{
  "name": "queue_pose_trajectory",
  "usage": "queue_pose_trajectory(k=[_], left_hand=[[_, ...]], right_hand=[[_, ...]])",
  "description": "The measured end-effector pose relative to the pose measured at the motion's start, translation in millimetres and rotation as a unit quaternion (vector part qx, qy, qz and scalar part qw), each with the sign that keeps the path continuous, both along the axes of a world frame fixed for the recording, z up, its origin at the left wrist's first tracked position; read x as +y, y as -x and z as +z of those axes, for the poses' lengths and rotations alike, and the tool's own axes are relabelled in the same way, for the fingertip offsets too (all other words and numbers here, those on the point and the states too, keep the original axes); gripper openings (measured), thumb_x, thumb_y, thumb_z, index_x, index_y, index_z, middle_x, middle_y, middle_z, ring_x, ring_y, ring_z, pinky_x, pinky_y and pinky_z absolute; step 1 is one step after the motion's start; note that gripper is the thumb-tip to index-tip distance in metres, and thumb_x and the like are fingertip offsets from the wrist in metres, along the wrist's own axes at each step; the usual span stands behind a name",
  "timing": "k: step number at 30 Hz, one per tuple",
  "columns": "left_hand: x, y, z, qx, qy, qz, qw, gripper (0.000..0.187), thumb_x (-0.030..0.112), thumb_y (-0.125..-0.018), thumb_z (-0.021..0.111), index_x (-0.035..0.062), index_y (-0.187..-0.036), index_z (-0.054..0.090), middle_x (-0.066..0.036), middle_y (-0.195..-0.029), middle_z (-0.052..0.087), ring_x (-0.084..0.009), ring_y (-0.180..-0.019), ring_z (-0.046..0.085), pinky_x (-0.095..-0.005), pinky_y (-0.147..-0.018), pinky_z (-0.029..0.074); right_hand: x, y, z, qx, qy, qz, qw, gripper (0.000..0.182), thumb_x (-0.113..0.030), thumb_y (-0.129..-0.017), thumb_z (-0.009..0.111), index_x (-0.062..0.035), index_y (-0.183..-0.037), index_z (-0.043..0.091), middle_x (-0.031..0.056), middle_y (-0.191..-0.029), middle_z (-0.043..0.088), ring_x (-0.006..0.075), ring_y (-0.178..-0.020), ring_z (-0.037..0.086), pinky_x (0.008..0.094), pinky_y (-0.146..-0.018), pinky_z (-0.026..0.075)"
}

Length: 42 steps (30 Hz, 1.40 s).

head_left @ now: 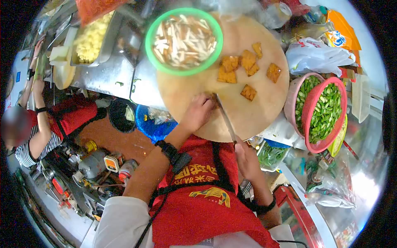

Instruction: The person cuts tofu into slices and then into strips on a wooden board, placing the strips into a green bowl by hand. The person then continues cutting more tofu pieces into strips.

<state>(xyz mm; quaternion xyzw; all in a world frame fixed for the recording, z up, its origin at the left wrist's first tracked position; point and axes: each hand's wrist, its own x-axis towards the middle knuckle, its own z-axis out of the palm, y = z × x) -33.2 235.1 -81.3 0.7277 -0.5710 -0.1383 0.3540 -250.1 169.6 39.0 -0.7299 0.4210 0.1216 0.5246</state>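
My right hand is wrapped round the handle of a kitchen knife, whose blade points away from me over a round wooden chopping board. Just left of the blade, my left hand has its fingers curled on the board, holding down a brown piece of dried tofu mostly hidden by the fingertips. Several brown square pieces of dried tofu lie beyond the blade, some overlapping. At the board's far left, a green-rimmed basket holds white strips with brown edges.
Pink and red baskets of cut green peppers stand right of the board, below a white plastic bag. A metal tray of yellow pieces sits far left. A blue-lined bin is below the counter. Another person works at left.
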Motion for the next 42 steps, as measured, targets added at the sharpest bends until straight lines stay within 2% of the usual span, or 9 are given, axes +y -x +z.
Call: queue_pose_trajectory(k=[8,17,19,26,28,29,32,34,42], left_hand=[[8.4,-5.3,5.4,0.016,-0.004,-0.031,0.999,0.023,0.005,-0.072,0.059,0.001,-0.095,0.055,-0.018,-0.101,0.051,-0.0374,-0.094,0.05,-0.0437,-0.082,0.044],[10.2,-2.9,0.5,0.011,-0.001,-0.025,1.0,0.024,0.004,-0.071,0.06,0.0012,-0.095,0.055,-0.018,-0.1,0.053,-0.0372,-0.093,0.051,-0.0435,-0.082,0.044],[9.9,-3.8,2.6,0.015,-0.007,-0.029,0.999,0.023,0.003,-0.071,0.06,0.0009,-0.094,0.055,-0.018,-0.1,0.053,-0.0372,-0.093,0.051,-0.0434,-0.083,0.044],[11.1,-2.7,2.3,0.03,0.044,-0.017,0.998,0.027,0.003,-0.071,0.064,0.0007,-0.097,0.056,-0.018,-0.101,0.054,-0.0374,-0.095,0.053,-0.0442,-0.083,0.046],[14.4,-6.9,3.5,0.024,0.037,-0.031,0.999,0.029,0.004,-0.072,0.066,0.0006,-0.098,0.057,-0.019,-0.102,0.055,-0.0375,-0.096,0.053,-0.0441,-0.084,0.046],[15.5,-6.4,3.4,0.029,0.036,-0.012,0.999,0.029,0.005,-0.072,0.067,0.0004,-0.099,0.057,-0.019,-0.103,0.056,-0.0374,-0.096,0.054,-0.0441,-0.084,0.046],[20.2,-13.8,3.7,0.03,0.029,0.016,0.999,0.031,0.009,-0.073,0.068,0.0009,-0.1,0.058,-0.018,-0.102,0.057,-0.037,-0.096,0.055,-0.0443,-0.082,0.046],[21.6,-18.5,8.8,0.026,0.019,0.028,0.999,0.031,0.011,-0.073,0.069,0.0014,-0.101,0.058,-0.017,-0.101,0.058,-0.0368,-0.095,0.055,-0.0445,-0.081,0.046],[19.2,-15.7,6.6,-0.072,-0.048,-0.003,0.996,0.028,0.022,-0.075,0.069,0.0083,-0.098,0.059,-0.01,-0.101,0.057,-0.0308,-0.097,0.053,-0.0431,-0.087,0.04]], right_hand=[[-7.3,-20.1,-4.0,0.056,-0.033,-0.009,0.998,0.052,-0.041,-0.101,0.032,-0.0045,-0.136,0.045,0.0307,-0.116,0.058,0.0461,-0.108,0.056,0.0481,-0.094,0.044],[-4.1,-27.2,-7.8,-0.06,0.02,-0.002,0.998,0.052,-0.04,-0.1,0.032,-0.0064,-0.137,0.044,0.0309,-0.117,0.057,0.047,-0.108,0.055,0.0497,-0.092,0.045],[-12.7,-26.3,5.5,0.067,-0.06,-0.004,0.996,0.052,-0.039,-0.1,0.031,-0.0052,-0.137,0.043,0.0313,-0.117,0.056,0.0477,-0.109,0.054,0.0498,-0.093,0.044],[-4.5,-21.2,-4.7,0.04,-0.05,0.003,0.998,0.051,-0.037,-0.1,0.032,-0.0042,-0.135,0.047,0.03,-0.119,0.056,0.0455,-0.114,0.053,0.0452,-0.099,0.041],[-5.6,-21.0,-18.8,-0.034,0.014,-0.006,0.999,0.044,-0.033,-0.101,0.036,-0.0061,-0.134,0.05,0.0071,-0.063,0.053,0.0173,-0.057,0.05,0.0331,-0.059,0.045],[-6.1,-16.9,-18.8,-0.034,0.013,-0.008,0.999,0.044,-0.033,-0.101,0.036,-0.0061,-0.134,0.05,0.0071,-0.063,0.053,0.0173,-0.057,0.05,0.0331,-0.059,0.045],[-12.1,-4.3,-6.0,-0.03,-0.004,-0.023,0.999,0.045,-0.033,-0.101,0.036,-0.0056,-0.133,0.05,0.0085,-0.066,0.055,0.0175,-0.059,0.053,0.0329,-0.062,0.046],[-16.8,-3.0,15.4,0.076,-0.091,0.013,0.993,0.059,-0.047,-0.1,0.027,-0.0045,-0.138,0.043,0.0257,-0.124,0.057,0.0436,-0.116,0.053,0.0433,-0.102,0.039],[-0.4,2.0,11.4,0.073,-0.072,0.044,0.994,0.06,-0.052,-0.1,0.021,-0.0136,-0.143,0.037,0.0214,-0.138,0.047,0.0446,-0.127,0.042,0.0617,-0.108,0.02]])
